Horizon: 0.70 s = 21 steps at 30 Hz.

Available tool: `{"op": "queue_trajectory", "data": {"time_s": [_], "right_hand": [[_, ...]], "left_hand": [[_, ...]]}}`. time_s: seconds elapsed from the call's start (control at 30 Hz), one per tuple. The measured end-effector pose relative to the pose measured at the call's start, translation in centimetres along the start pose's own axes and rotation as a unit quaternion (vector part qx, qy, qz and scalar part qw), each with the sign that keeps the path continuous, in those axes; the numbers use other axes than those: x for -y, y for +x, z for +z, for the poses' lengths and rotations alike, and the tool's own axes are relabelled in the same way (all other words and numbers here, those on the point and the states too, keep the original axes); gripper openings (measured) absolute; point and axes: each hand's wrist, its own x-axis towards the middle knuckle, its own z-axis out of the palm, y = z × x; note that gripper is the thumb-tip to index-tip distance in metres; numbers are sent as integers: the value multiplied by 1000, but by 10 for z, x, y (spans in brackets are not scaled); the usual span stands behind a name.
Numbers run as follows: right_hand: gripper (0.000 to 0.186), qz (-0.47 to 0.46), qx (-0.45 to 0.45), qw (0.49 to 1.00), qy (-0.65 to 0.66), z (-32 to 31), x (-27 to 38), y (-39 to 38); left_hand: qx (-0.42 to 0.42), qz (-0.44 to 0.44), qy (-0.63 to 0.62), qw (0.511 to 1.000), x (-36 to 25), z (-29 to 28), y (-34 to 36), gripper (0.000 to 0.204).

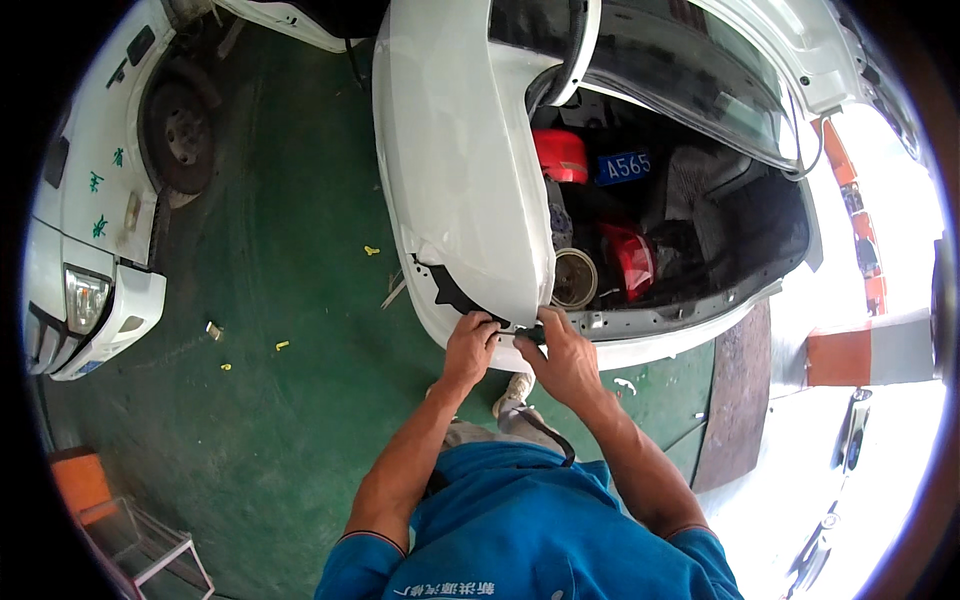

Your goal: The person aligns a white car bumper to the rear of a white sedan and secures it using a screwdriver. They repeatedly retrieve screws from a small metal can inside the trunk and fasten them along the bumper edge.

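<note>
A white car's rear corner [470, 170] is in front of me, with a dark empty lamp opening [455, 290] along its edge. My right hand [562, 350] grips the dark handle of what looks like a screwdriver [530, 334], its thin shaft pointing left. Close beside it, my left hand [470, 346] has its fingers curled in at the shaft's end, by the lower end of the opening; what they pinch is hidden. To the right the boot [740, 220] stands open, and a red tail lamp [628, 262] lies inside it.
Inside the boot are a red container [560, 155], a blue number plate [624, 167] and a round tin [574, 278]. A white truck [95, 200] stands at left. Small yellow pieces [372, 250] lie on the green floor [270, 400]. A metal frame [165, 550] stands at lower left.
</note>
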Motion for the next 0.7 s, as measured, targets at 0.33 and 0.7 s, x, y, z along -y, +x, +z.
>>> {"op": "queue_trajectory", "data": {"time_s": [0.33, 0.7], "right_hand": [[31, 85, 78, 988, -106, -2, 10, 1], [35, 150, 167, 967, -122, -14, 36, 10]], "left_hand": [[9, 3, -9, 1000, 5, -4, 1, 23], [29, 11, -4, 1000, 15, 4, 1, 23]]}}
